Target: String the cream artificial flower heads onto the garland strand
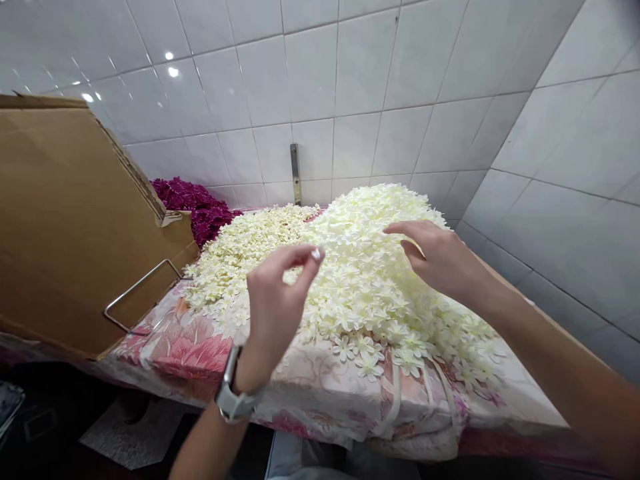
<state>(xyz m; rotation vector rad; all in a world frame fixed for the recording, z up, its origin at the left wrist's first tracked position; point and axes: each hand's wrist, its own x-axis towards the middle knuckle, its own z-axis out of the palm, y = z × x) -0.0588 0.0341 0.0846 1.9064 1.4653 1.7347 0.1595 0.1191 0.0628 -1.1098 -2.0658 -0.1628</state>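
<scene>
A tall heap of white artificial flowers (pixel 370 287) covers the middle of the table. My left hand (pixel 280 300), with a watch (pixel 233 393) on its wrist, is in front of the heap. Its thumb and forefinger pinch a small white thing (pixel 316 254), too little of which shows to name. Over the right side of the heap reaches my right hand (pixel 433 257), fingers stretched out and thumb apart, with nothing visible in it. Whether its fingertips touch the flowers I cannot tell. Smaller cream flowers (pixel 250 240) lie spread to the left of the white heap.
A large cardboard box (pixel 75 227) stands on the left, beside a bent metal wire frame (pixel 140 290). Purple flowers (pixel 190 203) are piled behind it. A flowered cloth (pixel 200 347) covers the table. A metal strip (pixel 295 173) stands against the tiled wall (pixel 310 73).
</scene>
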